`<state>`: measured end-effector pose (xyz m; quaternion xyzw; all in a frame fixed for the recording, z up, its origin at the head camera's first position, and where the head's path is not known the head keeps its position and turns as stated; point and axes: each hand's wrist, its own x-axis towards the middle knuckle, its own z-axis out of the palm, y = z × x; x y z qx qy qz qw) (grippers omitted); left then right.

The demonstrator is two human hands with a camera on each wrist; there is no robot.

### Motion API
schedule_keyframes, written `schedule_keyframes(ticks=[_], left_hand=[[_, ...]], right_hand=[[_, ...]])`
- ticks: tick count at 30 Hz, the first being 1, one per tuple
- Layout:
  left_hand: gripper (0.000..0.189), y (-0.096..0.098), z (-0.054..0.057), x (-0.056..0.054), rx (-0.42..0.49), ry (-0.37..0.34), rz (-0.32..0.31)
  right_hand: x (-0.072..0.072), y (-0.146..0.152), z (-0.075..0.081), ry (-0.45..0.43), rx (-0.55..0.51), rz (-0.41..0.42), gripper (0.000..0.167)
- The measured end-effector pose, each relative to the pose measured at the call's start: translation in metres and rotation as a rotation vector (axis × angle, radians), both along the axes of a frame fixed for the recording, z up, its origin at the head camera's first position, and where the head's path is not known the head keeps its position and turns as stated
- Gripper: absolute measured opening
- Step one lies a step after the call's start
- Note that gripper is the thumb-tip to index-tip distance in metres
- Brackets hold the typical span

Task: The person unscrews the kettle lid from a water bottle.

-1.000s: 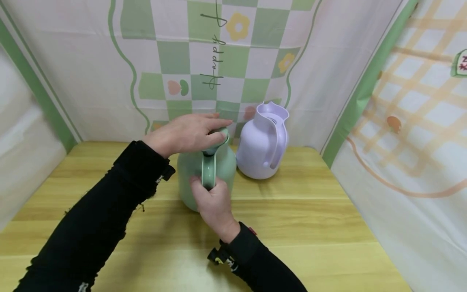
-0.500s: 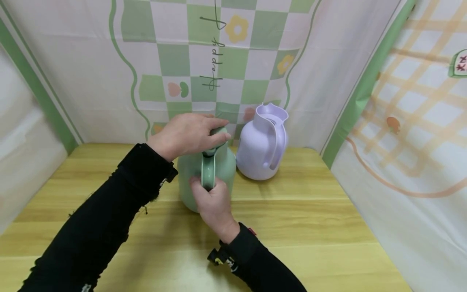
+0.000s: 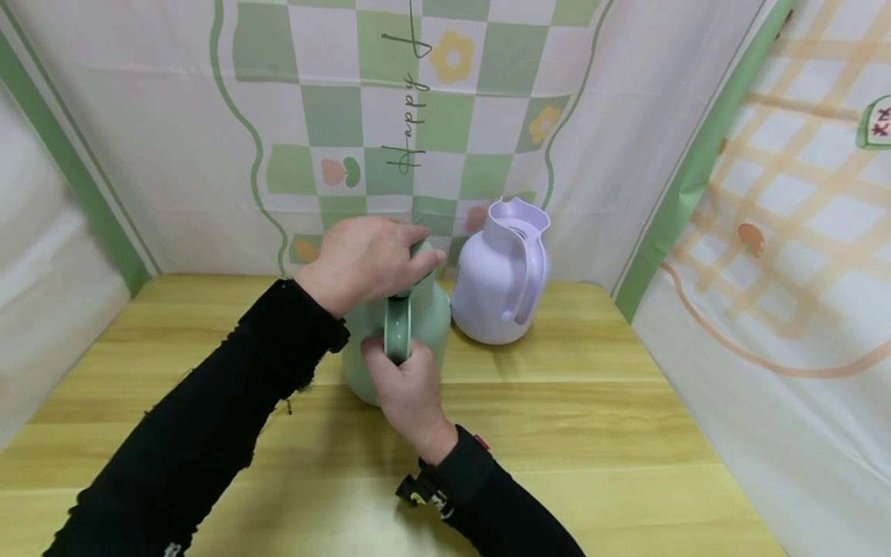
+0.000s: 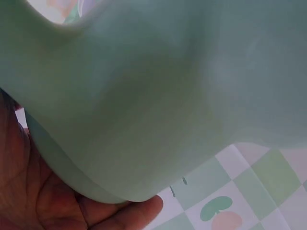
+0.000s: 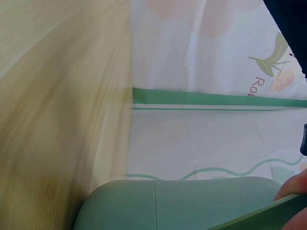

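Note:
A green thermos jug [image 3: 435, 321] stands upright on the wooden table, its handle [image 3: 397, 329] facing me. My right hand [image 3: 407, 394] grips that handle low down, thumb on the left side. Over the top of the jug, my left hand [image 3: 369, 259] holds the round lid [image 3: 421, 249], thumb and fingers spread across it and mostly covering it. In the left wrist view, the fingers [image 4: 136, 213] lie along the lid's edge [image 4: 72, 167], close to the jug's rim. The right wrist view shows the jug's lower body [image 5: 120, 206] and part of the handle [image 5: 268, 215].
A lilac thermos jug [image 3: 494, 286] stands just right of the green one, its handle turned toward the front right. Patterned cloth [image 3: 445, 116] hangs behind the wooden table [image 3: 557, 433] and along both sides.
My left hand turns clockwise over the lid, its wrist and forearm shifting to the right. My right hand, the green jug and the lilac jug stay in place.

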<state>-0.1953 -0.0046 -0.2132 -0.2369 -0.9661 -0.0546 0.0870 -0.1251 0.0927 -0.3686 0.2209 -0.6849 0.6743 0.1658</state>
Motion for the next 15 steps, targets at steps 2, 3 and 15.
schedule_keyframes(ticks=[2, 3, 15], left_hand=[[0.058, 0.0014, -0.0002, 0.0007, 0.001, -0.004, 0.015], [0.058, 0.002, 0.0, 0.0013, 0.002, -0.008, 0.023], [0.062, 0.0083, 0.0001, 0.0053, -0.048, 0.001, 0.103]], right_hand=[[-0.0002, 0.0001, -0.0009, 0.004, 0.002, -0.002, 0.051], [-0.0001, 0.0002, -0.0011, 0.005, 0.004, -0.005, 0.051], [-0.0003, 0.0019, -0.003, 0.024, 0.025, -0.002, 0.053]])
